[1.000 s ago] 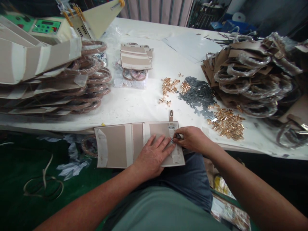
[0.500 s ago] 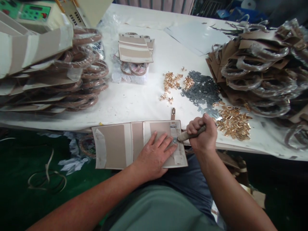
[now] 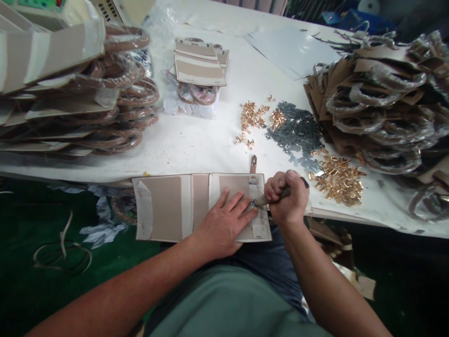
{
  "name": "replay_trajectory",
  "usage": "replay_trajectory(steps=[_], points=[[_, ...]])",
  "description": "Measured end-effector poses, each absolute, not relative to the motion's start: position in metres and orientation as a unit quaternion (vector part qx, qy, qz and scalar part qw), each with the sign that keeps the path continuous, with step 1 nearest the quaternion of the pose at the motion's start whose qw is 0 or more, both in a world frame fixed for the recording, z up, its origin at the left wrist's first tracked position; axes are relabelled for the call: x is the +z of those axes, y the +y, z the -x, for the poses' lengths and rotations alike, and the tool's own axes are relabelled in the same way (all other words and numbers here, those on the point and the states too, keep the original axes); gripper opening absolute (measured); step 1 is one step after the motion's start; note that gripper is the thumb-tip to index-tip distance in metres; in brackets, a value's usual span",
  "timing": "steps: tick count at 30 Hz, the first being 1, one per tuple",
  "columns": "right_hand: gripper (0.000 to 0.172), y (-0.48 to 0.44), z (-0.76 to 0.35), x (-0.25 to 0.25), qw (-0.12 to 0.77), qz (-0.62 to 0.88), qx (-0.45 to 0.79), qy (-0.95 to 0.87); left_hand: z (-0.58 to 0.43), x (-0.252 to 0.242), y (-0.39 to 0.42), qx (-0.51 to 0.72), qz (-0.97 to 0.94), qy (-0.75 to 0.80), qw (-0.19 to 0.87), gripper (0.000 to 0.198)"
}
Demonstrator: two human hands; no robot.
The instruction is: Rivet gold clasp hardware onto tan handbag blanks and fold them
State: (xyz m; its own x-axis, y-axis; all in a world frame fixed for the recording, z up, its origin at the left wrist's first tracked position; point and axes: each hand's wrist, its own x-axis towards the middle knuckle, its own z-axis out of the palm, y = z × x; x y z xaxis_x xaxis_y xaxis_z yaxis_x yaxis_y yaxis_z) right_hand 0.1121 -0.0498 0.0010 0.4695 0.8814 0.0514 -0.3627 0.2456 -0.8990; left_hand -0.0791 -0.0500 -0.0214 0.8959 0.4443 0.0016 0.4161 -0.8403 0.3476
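A beige bag panel (image 3: 168,206) with folds and pale strips lies opened out at the table's front edge, partly over my lap. My left hand (image 3: 228,222) rests flat on its right section, fingers spread. In my right fist (image 3: 287,196) is a hand tool with a dark end and a greyish shaft (image 3: 263,201); its exact kind is unclear. The tool's tip meets a small metal plate (image 3: 253,204) on the panel, right beside my left fingertips. A short brown tab with a gold fitting (image 3: 253,161) sticks out from the panel's far edge.
Gold fittings (image 3: 340,180) and dark metal plates (image 3: 294,131) lie heaped ahead on the right, with smaller gold pieces (image 3: 250,114) nearby. Bag parts with wrapped handles are stacked left (image 3: 80,103) and right (image 3: 382,103). A smaller stack (image 3: 199,68) sits farther back.
My right hand and the tool have shifted slightly left, and the tool now leans more over the small plate. My left hand stays flat on the panel. The view has shifted slightly.
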Motion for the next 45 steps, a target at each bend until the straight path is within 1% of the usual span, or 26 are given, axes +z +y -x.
replay_trajectory(steps=[2, 5, 7, 9, 12, 14, 19, 22, 24, 26, 29, 32, 34, 37, 42, 45], points=[[0.039, -0.053, -0.105, 0.002, 0.701, 0.472, 0.401, -0.354, 0.079, -0.021, -0.051, 0.046, -0.957, 0.226, 0.174, 0.082], [0.041, -0.055, -0.099, 0.006, 0.591, 0.54, 0.358, -0.481, 0.079, -0.02, -0.053, 0.055, -0.956, 0.23, 0.176, 0.082], [0.044, -0.054, -0.099, 0.011, 0.526, 0.565, 0.351, -0.53, 0.079, -0.02, -0.055, 0.062, -0.954, 0.238, 0.173, 0.082], [0.046, -0.05, -0.1, 0.016, 0.516, 0.567, 0.372, -0.523, 0.08, -0.02, -0.056, 0.07, -0.952, 0.244, 0.171, 0.081], [0.047, -0.046, -0.1, 0.024, 0.552, 0.543, 0.392, -0.497, 0.081, -0.022, -0.058, 0.077, -0.951, 0.243, 0.175, 0.082], [0.047, -0.046, -0.097, 0.029, 0.554, 0.529, 0.379, -0.519, 0.082, -0.023, -0.058, 0.079, -0.951, 0.239, 0.179, 0.083], [0.042, -0.047, -0.083, 0.031, 0.469, 0.519, 0.337, -0.631, 0.081, -0.029, -0.058, 0.095, -0.947, 0.242, 0.189, 0.087], [0.042, -0.048, -0.084, 0.025, 0.448, 0.508, 0.315, -0.665, 0.082, -0.028, -0.057, 0.099, -0.948, 0.238, 0.187, 0.086], [0.042, -0.048, -0.089, 0.022, 0.448, 0.51, 0.31, -0.665, 0.083, -0.024, -0.056, 0.094, -0.948, 0.239, 0.186, 0.085], [0.043, -0.049, -0.096, 0.022, 0.473, 0.509, 0.337, -0.635, 0.085, -0.021, -0.055, 0.086, -0.95, 0.238, 0.185, 0.084], [0.043, -0.049, -0.104, 0.027, 0.562, 0.472, 0.388, -0.557, 0.086, -0.021, -0.055, 0.081, -0.953, 0.231, 0.179, 0.085], [0.042, -0.051, -0.105, 0.03, 0.647, 0.41, 0.371, -0.525, 0.086, -0.026, -0.056, 0.089, -0.955, 0.226, 0.167, 0.085], [0.041, -0.054, -0.103, 0.025, 0.654, 0.408, 0.359, -0.526, 0.087, -0.028, -0.056, 0.099, -0.956, 0.224, 0.162, 0.08], [0.04, -0.058, -0.1, 0.019, 0.636, 0.455, 0.368, -0.503, 0.087, -0.029, -0.057, 0.1, -0.955, 0.223, 0.165, 0.075], [0.037, -0.06, -0.101, 0.022, 0.677, 0.401, 0.336, -0.518, 0.087, -0.03, -0.057, 0.101, -0.957, 0.219, 0.159, 0.079], [0.039, -0.062, -0.099, 0.013, 0.643, 0.446, 0.342, -0.52, 0.087, -0.029, -0.057, 0.1, -0.955, 0.228, 0.16, 0.079]])
